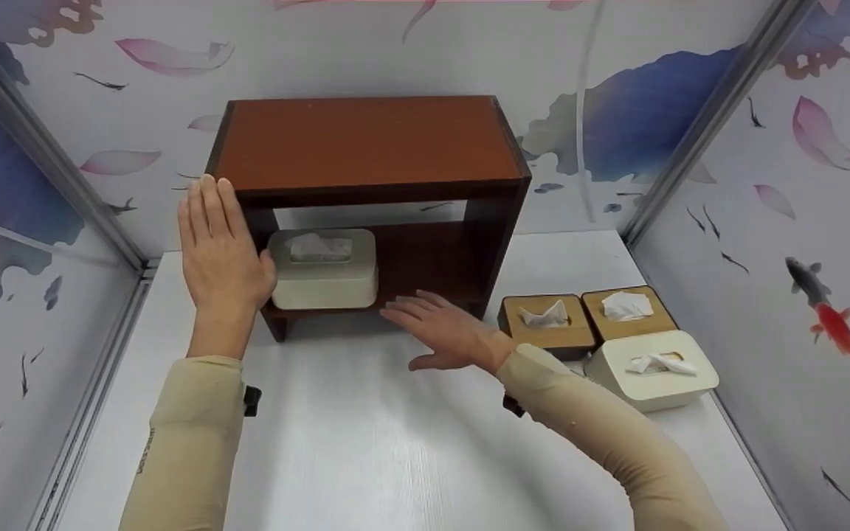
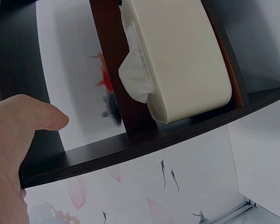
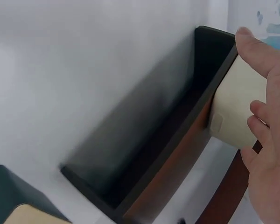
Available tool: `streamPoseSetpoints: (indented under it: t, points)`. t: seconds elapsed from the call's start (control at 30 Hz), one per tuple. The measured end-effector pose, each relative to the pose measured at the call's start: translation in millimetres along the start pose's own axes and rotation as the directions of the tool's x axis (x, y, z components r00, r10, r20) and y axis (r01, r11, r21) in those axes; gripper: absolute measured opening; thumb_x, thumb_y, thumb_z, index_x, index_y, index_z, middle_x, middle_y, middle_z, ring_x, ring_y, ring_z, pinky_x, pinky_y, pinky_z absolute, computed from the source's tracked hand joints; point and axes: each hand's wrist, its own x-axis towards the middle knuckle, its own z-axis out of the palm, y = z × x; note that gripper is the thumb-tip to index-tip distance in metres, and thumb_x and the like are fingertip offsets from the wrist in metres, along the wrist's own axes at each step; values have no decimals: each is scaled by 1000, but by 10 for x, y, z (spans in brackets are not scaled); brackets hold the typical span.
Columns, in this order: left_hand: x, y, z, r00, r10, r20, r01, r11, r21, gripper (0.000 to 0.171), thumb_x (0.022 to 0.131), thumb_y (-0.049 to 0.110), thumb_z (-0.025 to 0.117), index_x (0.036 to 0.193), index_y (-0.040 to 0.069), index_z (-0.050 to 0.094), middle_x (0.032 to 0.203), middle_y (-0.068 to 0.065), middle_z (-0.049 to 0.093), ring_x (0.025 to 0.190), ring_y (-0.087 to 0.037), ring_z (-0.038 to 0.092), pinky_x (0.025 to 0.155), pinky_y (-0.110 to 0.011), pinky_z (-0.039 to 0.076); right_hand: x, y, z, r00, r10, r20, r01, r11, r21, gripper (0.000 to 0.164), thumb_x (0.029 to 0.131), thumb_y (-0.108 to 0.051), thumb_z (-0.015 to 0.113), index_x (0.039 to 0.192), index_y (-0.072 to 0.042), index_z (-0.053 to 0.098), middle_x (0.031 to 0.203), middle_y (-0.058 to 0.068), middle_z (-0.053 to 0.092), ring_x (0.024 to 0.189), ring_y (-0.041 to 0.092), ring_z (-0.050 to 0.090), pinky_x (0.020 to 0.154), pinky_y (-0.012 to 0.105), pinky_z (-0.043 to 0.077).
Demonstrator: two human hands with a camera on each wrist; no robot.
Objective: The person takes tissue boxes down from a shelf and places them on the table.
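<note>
A cream tissue box (image 1: pixel 325 286) stands at the left end inside a reddish-brown wooden shelf (image 1: pixel 366 140), a white tissue (image 2: pixel 136 74) poking from its slot. My left hand (image 1: pixel 222 258) lies along the shelf's left side panel, its fingers extended, its thumb at the front edge. Just right of the box is my right hand (image 1: pixel 447 332), fingers stretched toward the box's right side, thumb spread away. In the right wrist view the fingertips (image 3: pixel 257 109) are close to the box; whether they touch it I cannot tell.
Right of the shelf, two wood-topped tissue boxes (image 1: pixel 547 324) (image 1: pixel 628 310) stand side by side on the white table (image 1: pixel 366 442). Another cream tissue box (image 1: pixel 654 376) is in front of them. Patterned panels (image 1: pixel 823 221) with metal frame posts enclose the table.
</note>
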Motion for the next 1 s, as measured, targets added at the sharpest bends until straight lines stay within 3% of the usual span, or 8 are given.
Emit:
streamPoseSetpoints:
  t: [0.27, 0.4, 0.57, 0.8, 1.0]
  points:
    - [-7, -23, 25, 1000, 3, -15, -3, 1000, -9, 104, 90, 31, 62, 154, 2, -15, 162, -21, -9, 152, -37, -3, 126, -46, 2, 351, -165, -54, 991, 40, -125, -51, 996, -80, 95, 84, -56, 69, 155, -14, 22, 159, 5, 30, 149, 22, 26, 122, 44, 24]
    - [-9, -25, 32, 1000, 0, -20, -1, 1000, -11, 104, 90, 31, 63, 154, 2, -15, 163, -20, -9, 152, -36, -3, 126, -46, 2, 520, -213, -57, 985, 90, -150, -109, 987, -121, 97, 84, -58, 67, 155, -13, 20, 161, 6, 26, 149, 22, 25, 122, 44, 24]
    - [-16, -14, 36, 1000, -4, -10, 4, 1000, -7, 104, 91, 31, 62, 154, 2, -15, 162, -21, -9, 152, -37, -2, 126, -46, 2, 697, -226, -55, 978, 157, -135, -175, 975, -135, 96, 87, -62, 60, 156, -11, 17, 161, 9, 23, 150, 26, 23, 123, 45, 22]
    - [9, 4, 16, 1000, 5, 8, -5, 1000, -6, 104, 91, 31, 61, 153, 3, -17, 162, -20, -10, 152, -36, -3, 125, -46, 2, 936, -149, -139, 958, 276, -76, -281, 957, -72, 97, 89, -65, 54, 156, -9, 12, 164, 14, 12, 153, 29, 12, 125, 45, 13]
    - [3, -15, 6, 1000, -1, 11, 1, 1000, 7, 104, 91, 31, 61, 153, 3, -18, 162, -20, -10, 152, -36, -4, 125, -46, 1, 1160, -86, -199, 948, 317, -24, -317, 949, 0, 101, 90, -63, 55, 157, -7, 5, 165, 15, 6, 153, 30, 6, 126, 45, 8]
